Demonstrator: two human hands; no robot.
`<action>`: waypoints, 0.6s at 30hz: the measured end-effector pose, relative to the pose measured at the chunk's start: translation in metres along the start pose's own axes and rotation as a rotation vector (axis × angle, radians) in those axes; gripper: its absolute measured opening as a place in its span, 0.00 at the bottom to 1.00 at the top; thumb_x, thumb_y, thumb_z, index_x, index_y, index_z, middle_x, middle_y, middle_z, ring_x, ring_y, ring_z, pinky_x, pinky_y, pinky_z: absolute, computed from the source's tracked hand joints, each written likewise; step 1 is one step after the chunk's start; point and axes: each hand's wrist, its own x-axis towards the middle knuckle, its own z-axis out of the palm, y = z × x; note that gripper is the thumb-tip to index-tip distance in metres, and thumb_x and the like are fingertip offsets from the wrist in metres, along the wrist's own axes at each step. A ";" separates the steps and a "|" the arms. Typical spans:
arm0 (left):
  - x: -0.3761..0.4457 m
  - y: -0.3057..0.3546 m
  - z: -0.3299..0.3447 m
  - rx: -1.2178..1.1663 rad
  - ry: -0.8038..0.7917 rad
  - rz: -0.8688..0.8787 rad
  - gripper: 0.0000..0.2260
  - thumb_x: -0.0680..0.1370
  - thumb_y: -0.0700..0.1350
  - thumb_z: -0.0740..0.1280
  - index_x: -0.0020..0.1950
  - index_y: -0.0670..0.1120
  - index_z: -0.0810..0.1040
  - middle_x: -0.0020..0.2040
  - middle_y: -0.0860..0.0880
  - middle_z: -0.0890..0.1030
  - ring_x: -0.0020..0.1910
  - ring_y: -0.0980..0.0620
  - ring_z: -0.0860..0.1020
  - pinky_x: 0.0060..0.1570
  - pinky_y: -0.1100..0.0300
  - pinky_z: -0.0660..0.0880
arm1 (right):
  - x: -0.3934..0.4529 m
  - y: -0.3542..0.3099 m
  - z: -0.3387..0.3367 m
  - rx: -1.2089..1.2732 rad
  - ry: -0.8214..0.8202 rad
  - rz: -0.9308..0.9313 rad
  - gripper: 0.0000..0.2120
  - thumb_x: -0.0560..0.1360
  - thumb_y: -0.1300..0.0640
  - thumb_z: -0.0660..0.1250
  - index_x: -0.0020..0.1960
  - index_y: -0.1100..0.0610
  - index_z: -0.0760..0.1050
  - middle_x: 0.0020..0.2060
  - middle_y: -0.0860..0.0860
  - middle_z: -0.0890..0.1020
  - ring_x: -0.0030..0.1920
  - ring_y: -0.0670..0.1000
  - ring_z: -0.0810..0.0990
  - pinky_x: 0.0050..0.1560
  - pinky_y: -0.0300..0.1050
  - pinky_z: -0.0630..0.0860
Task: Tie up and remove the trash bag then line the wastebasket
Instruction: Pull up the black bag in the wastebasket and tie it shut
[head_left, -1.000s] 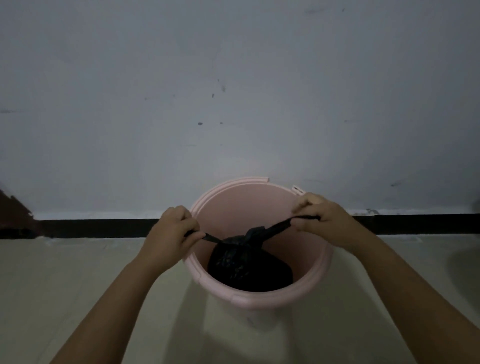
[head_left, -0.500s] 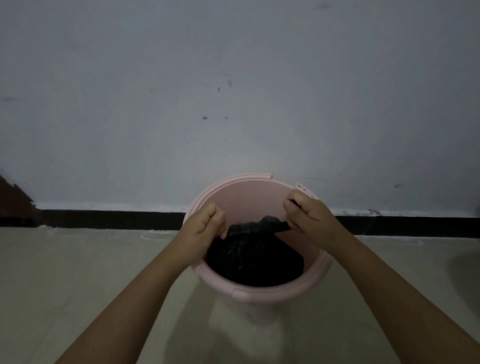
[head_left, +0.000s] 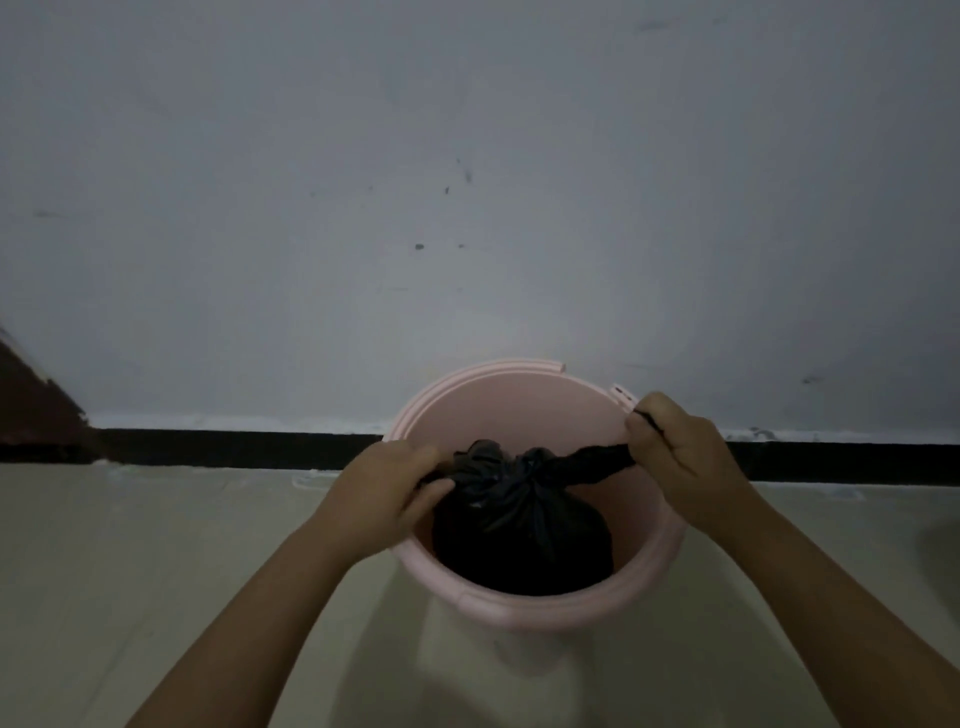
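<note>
Wastebasket (head_left: 540, 605): pink, round, standing upright on the floor in the lower centre of the frame, its open mouth facing up toward the camera; its far rim lies close to the wall.
Trash bag (head_left: 522, 530): black, bunched and gathered at the top, sitting inside the wastebasket and filling its lower part; the bulk of the bag rests toward the near side of the opening.
Bag neck: twisted into a knot-like bunch at the top centre of the bag, just above the middle of the basket mouth.
Long axis: the two pulled ends run roughly left to right across the frame, the right end climbing slightly toward the upper right and passing over the basket rim.
Left hand (head_left: 387, 491): closed around the left end of the bag, fingers curled in with the plastic pinched between thumb and fingers, over the left rim of the basket.
Right hand (head_left: 675, 449): closed on the stretched right end of the bag, a short tip of plastic sticking out above the fist, at the basket's right rim.
Floor (head_left: 156, 571): pale, smooth, filling the lower frame.
Wall (head_left: 467, 182): grey-white with a few dark specks, filling the upper frame.
Baseboard (head_left: 234, 447): dark band across the frame where the wall meets the floor.
</note>
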 end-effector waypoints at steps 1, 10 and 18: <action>0.003 0.000 0.003 0.117 -0.018 0.032 0.13 0.71 0.54 0.57 0.34 0.47 0.71 0.25 0.48 0.78 0.26 0.48 0.75 0.34 0.58 0.63 | 0.003 -0.003 -0.001 0.030 0.018 -0.005 0.10 0.69 0.43 0.50 0.32 0.45 0.60 0.22 0.47 0.66 0.24 0.43 0.68 0.25 0.31 0.60; 0.040 0.023 0.017 0.072 -0.217 -0.424 0.25 0.76 0.59 0.42 0.46 0.47 0.74 0.56 0.45 0.80 0.59 0.46 0.73 0.67 0.42 0.57 | 0.012 -0.017 0.002 0.344 0.066 0.050 0.10 0.70 0.46 0.53 0.30 0.42 0.62 0.20 0.48 0.73 0.23 0.45 0.65 0.26 0.37 0.63; 0.097 0.061 0.035 -0.713 0.004 -0.871 0.12 0.80 0.44 0.56 0.56 0.41 0.76 0.57 0.39 0.79 0.58 0.41 0.75 0.61 0.52 0.70 | 0.008 -0.010 -0.015 0.534 0.120 0.164 0.13 0.73 0.57 0.54 0.30 0.53 0.61 0.19 0.47 0.69 0.22 0.45 0.65 0.27 0.36 0.64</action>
